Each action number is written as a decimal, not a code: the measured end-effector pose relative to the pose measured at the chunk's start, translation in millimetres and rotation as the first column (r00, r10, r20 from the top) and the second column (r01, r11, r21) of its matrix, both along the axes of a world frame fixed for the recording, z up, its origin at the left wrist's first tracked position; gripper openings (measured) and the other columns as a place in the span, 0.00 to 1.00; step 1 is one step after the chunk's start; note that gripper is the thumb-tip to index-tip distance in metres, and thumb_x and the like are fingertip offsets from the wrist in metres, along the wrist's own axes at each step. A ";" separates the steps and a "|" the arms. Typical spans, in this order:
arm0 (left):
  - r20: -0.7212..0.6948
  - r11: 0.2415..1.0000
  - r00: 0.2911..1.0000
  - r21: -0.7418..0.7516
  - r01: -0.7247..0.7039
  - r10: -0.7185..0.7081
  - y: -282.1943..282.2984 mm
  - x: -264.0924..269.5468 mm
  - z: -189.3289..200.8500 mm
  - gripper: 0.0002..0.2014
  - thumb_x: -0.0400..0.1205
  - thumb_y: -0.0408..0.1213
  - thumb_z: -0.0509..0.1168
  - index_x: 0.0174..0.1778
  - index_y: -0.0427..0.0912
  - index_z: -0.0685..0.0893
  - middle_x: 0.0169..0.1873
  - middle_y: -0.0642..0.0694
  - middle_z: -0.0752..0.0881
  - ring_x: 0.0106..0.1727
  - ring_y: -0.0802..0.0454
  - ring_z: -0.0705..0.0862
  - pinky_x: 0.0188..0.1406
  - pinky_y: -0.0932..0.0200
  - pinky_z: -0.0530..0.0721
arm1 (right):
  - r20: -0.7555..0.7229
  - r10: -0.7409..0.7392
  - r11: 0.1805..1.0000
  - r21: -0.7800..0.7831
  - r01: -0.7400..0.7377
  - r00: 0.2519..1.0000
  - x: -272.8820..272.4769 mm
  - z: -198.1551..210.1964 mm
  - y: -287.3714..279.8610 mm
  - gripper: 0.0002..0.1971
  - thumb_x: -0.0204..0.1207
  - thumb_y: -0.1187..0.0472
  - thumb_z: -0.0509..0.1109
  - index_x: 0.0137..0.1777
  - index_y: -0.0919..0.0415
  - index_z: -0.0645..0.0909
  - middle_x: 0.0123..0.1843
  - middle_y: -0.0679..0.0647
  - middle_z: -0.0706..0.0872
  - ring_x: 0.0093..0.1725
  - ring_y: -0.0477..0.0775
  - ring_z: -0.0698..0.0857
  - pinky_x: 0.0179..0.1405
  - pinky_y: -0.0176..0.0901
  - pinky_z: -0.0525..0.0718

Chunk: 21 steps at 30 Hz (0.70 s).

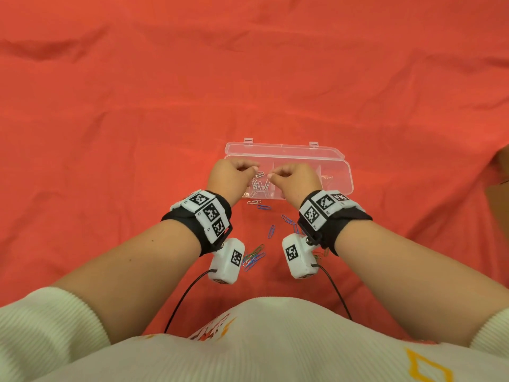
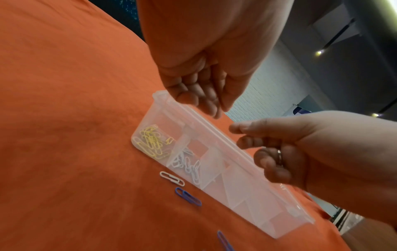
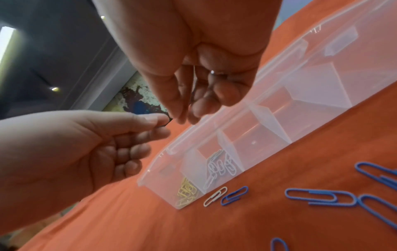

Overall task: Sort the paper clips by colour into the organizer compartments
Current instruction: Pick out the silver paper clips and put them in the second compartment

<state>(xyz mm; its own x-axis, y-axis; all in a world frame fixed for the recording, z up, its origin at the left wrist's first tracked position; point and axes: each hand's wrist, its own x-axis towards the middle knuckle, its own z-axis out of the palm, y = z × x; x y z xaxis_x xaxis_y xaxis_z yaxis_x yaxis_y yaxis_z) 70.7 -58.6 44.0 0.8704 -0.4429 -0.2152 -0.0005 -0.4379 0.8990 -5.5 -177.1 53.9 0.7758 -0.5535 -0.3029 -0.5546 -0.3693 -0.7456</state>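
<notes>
Orange cloth (image 1: 110, 119) covered the whole work surface, creased toward the far left. Left hand (image 1: 230, 175) hovered over the left end of the clear organizer (image 1: 340, 172), fingers loosely curled downward; the left wrist view showed nothing held between them. Beneath that hand, the end compartment held the yellow clips (image 2: 151, 141). The next compartment to the right held the white clips (image 2: 188, 165). The remaining compartments looked bare in both wrist views, though the head view showed faint marks in the far right one, too small to tell. The lid (image 1: 283, 150) lay open flat behind the box.

Right hand (image 1: 294, 179) hung just right of the left, the 2 close but not touching, fingers curled. In the right wrist view a thin pale sliver sat between its fingers; could not tell whether that was a clip. A ring (image 3: 213, 72) showed on 1 finger.

On the cloth just in front of the box: 1 white clip (image 1: 254, 202), then 1 blue clip (image 1: 264, 207) beside it. Nearer the body, scattered blue clips (image 1: 286, 218) and a mixed-colour pile (image 1: 253, 257) between the wrist cameras.
</notes>
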 end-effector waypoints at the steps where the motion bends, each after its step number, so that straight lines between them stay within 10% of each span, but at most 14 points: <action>1: 0.023 1.000 1.000 -0.008 0.002 -0.002 4.7 -3.2 -0.3 0.08 0.77 0.34 0.67 0.48 0.42 0.89 0.28 0.51 0.84 0.24 0.66 0.79 0.22 0.80 0.73 | 0.021 0.037 0.999 -0.020 -0.037 0.999 -1.7 -0.8 1.8 0.08 0.75 0.57 0.70 0.47 0.58 0.88 0.35 0.52 0.86 0.37 0.53 0.84 0.43 0.46 0.83; 5: 0.090 0.994 0.995 0.104 0.033 -0.042 34.0 -22.7 -18.6 0.04 0.74 0.35 0.69 0.42 0.45 0.89 0.32 0.50 0.85 0.29 0.65 0.77 0.34 0.72 0.75 | -0.167 0.350 0.910 -0.174 -0.376 0.922 -13.6 -6.9 12.9 0.09 0.76 0.55 0.66 0.51 0.54 0.87 0.33 0.47 0.82 0.42 0.53 0.82 0.40 0.41 0.77; 11: 0.042 0.902 0.953 0.339 0.268 -0.299 76.5 -55.3 -47.0 0.06 0.73 0.35 0.70 0.45 0.46 0.88 0.33 0.57 0.78 0.32 0.67 0.74 0.37 0.67 0.69 | -0.505 0.504 0.707 -0.225 -0.671 0.701 -15.9 -24.6 24.5 0.22 0.80 0.60 0.56 0.73 0.45 0.72 0.71 0.56 0.81 0.69 0.60 0.79 0.64 0.48 0.78; 21: -0.054 0.742 0.875 0.506 0.440 -0.482 80.7 -88.1 -59.4 0.09 0.69 0.43 0.73 0.43 0.48 0.85 0.47 0.47 0.81 0.51 0.49 0.81 0.55 0.50 0.81 | -0.546 0.478 0.687 -0.256 -0.680 0.688 -13.1 -45.2 30.7 0.14 0.78 0.65 0.58 0.63 0.57 0.74 0.59 0.59 0.87 0.58 0.63 0.85 0.54 0.49 0.80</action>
<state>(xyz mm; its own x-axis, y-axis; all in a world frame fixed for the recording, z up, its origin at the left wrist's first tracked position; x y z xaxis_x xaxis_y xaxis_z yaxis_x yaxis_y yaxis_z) -17.4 22.1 -15.4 0.6103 -0.6478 -0.4560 -0.3765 -0.7436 0.5525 -18.6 -146.4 8.7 0.8339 -0.1754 -0.5233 -0.3189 -0.9270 -0.1974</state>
